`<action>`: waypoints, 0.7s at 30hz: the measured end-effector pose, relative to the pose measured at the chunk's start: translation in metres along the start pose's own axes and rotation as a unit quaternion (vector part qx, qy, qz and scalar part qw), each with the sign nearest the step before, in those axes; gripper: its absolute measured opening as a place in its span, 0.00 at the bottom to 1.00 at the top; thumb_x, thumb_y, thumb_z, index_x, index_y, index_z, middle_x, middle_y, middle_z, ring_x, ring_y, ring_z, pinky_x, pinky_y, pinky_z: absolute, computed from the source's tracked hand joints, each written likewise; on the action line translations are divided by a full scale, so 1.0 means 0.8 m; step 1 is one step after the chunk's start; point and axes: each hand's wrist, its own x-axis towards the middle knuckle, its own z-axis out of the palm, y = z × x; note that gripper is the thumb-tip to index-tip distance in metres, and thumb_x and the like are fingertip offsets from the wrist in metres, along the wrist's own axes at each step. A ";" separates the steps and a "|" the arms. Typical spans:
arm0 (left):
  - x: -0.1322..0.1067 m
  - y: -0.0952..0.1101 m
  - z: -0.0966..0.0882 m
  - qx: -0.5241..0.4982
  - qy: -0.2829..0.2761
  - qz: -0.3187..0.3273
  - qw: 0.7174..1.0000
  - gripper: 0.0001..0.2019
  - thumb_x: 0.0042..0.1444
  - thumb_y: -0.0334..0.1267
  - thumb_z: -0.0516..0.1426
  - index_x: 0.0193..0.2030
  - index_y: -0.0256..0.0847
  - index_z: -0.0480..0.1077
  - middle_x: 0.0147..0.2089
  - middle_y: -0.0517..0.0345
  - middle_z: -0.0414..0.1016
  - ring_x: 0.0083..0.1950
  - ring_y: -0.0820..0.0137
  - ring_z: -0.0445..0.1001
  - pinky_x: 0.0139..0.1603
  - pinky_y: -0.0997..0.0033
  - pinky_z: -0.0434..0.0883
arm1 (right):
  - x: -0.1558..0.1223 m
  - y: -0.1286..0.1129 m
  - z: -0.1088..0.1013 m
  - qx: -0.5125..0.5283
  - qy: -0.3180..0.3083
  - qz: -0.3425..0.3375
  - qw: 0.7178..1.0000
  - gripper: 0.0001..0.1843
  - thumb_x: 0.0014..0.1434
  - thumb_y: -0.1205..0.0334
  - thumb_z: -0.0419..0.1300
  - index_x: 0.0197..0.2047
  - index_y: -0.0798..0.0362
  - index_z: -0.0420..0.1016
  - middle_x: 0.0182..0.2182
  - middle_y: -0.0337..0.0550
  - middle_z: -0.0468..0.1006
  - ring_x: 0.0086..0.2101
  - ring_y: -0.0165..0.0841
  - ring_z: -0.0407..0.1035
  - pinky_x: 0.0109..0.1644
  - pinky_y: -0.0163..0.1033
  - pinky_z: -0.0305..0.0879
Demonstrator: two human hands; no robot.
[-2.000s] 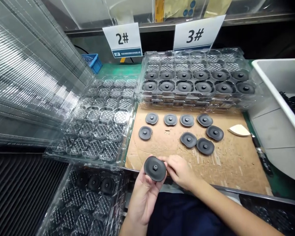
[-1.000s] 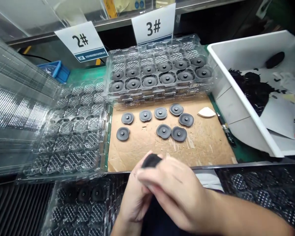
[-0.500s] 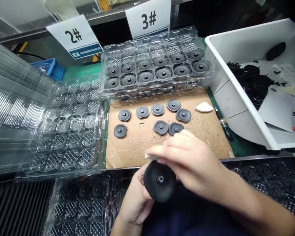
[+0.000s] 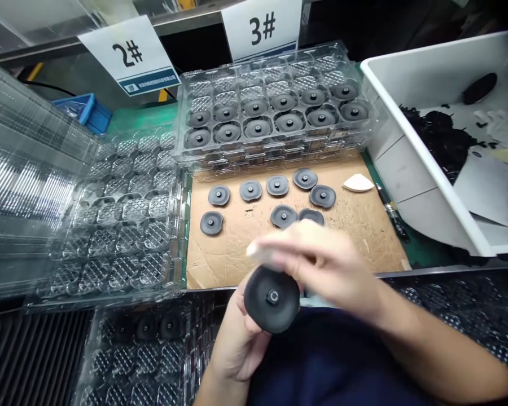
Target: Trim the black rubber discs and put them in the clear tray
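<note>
The left hand [image 4: 236, 344] cradles a black rubber disc [image 4: 271, 299], its central stud facing up. The blurred right hand [image 4: 317, 259], fingers extended, is over it; contact cannot be told. More discs [image 4: 283, 216] lie on cardboard [image 4: 232, 265] just beyond the hands.

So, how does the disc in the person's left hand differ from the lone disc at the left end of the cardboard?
The disc in the left hand is raised and cradled, while the lone disc lies flat on the cardboard sheet. The held disc looks larger, being nearer the camera, and blacker; the lone disc looks greyer. Both are round and dark, with a small central stud.
</note>
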 end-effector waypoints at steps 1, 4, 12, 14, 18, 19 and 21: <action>-0.001 0.003 -0.001 -0.023 -0.010 -0.003 1.000 0.26 0.35 0.38 0.70 0.46 0.49 0.74 0.46 0.60 0.79 0.47 0.61 0.76 0.45 0.71 0.74 | -0.004 0.016 0.003 -0.013 0.028 0.071 0.997 0.12 0.61 0.66 0.53 0.45 0.54 0.75 0.34 0.40 0.78 0.29 0.27 0.68 0.34 0.34 0.61; -0.003 0.009 -0.012 -0.080 -0.034 -0.003 0.996 0.28 0.34 0.43 0.69 0.47 0.50 0.74 0.51 0.60 0.77 0.51 0.61 0.75 0.47 0.73 0.72 | -0.038 0.061 0.023 -0.034 -0.006 0.209 0.977 0.13 0.61 0.62 0.54 0.46 0.53 0.76 0.35 0.42 0.78 0.29 0.28 0.68 0.33 0.33 0.62; 0.004 0.007 -0.029 -0.108 -0.016 0.038 0.993 0.26 0.41 0.47 0.65 0.50 0.47 0.72 0.54 0.53 0.74 0.53 0.59 0.73 0.52 0.67 0.71 | -0.083 0.063 0.047 -0.022 -0.090 0.241 0.966 0.12 0.61 0.60 0.54 0.43 0.49 0.77 0.34 0.42 0.79 0.32 0.32 0.71 0.37 0.36 0.65; 0.008 0.003 -0.026 -0.101 -0.002 0.043 0.994 0.28 0.40 0.47 0.66 0.51 0.46 0.71 0.54 0.52 0.74 0.53 0.59 0.73 0.53 0.65 0.70 | -0.053 0.032 0.033 -0.024 -0.011 0.224 0.974 0.13 0.62 0.61 0.52 0.46 0.51 0.74 0.41 0.43 0.78 0.38 0.33 0.71 0.39 0.36 0.65; 0.012 -0.008 -0.024 -0.091 0.038 0.060 0.993 0.31 0.39 0.45 0.67 0.54 0.47 0.69 0.54 0.54 0.74 0.56 0.61 0.70 0.56 0.70 0.68 | -0.007 -0.027 0.025 -0.039 0.036 0.047 0.997 0.13 0.62 0.68 0.50 0.48 0.58 0.72 0.40 0.47 0.78 0.39 0.34 0.70 0.44 0.38 0.64; 0.013 -0.010 -0.024 -0.092 0.053 0.066 0.992 0.31 0.40 0.44 0.67 0.54 0.49 0.69 0.53 0.56 0.74 0.56 0.62 0.70 0.56 0.70 0.68 | -0.002 -0.035 0.026 -0.035 -0.008 0.023 0.999 0.13 0.62 0.69 0.50 0.47 0.59 0.72 0.38 0.47 0.78 0.37 0.33 0.70 0.42 0.38 0.65; 0.014 -0.014 -0.023 -0.092 0.076 0.079 0.990 0.29 0.40 0.43 0.67 0.53 0.52 0.70 0.51 0.59 0.76 0.54 0.64 0.71 0.54 0.71 0.70 | 0.002 -0.039 0.030 -0.003 -0.118 0.026 0.993 0.12 0.62 0.70 0.50 0.44 0.58 0.73 0.35 0.43 0.78 0.34 0.30 0.70 0.39 0.35 0.65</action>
